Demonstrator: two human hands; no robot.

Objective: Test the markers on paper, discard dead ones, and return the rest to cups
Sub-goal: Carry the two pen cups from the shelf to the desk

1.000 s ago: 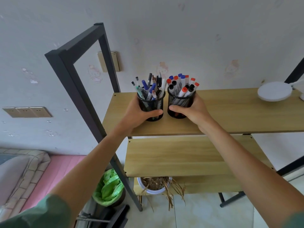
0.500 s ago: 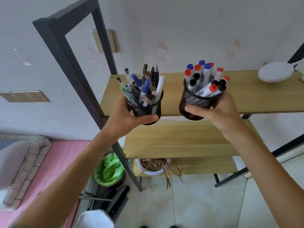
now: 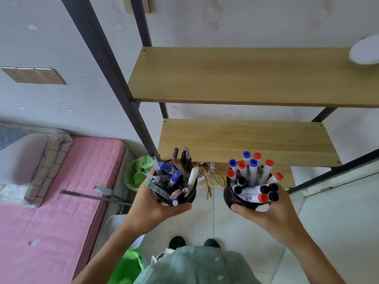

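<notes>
My left hand (image 3: 158, 208) grips a black mesh cup (image 3: 189, 196) crammed with mixed pens and markers (image 3: 174, 177). My right hand (image 3: 272, 214) grips a second black mesh cup (image 3: 231, 196) full of white markers with red, blue and black caps (image 3: 253, 177). Both cups are held in the air, close to my body, below and in front of the wooden shelf unit. No paper is in view.
A wooden shelf unit (image 3: 235, 78) with a black metal frame (image 3: 114, 78) stands ahead, a white round object (image 3: 365, 51) on its top board. A bin with a green bag (image 3: 136, 175) sits by the frame. A pink mattress (image 3: 61, 191) lies at the left.
Both hands have lifted the cups off the top shelf and brought them down and towards my body. The view has tipped downward to the floor.
</notes>
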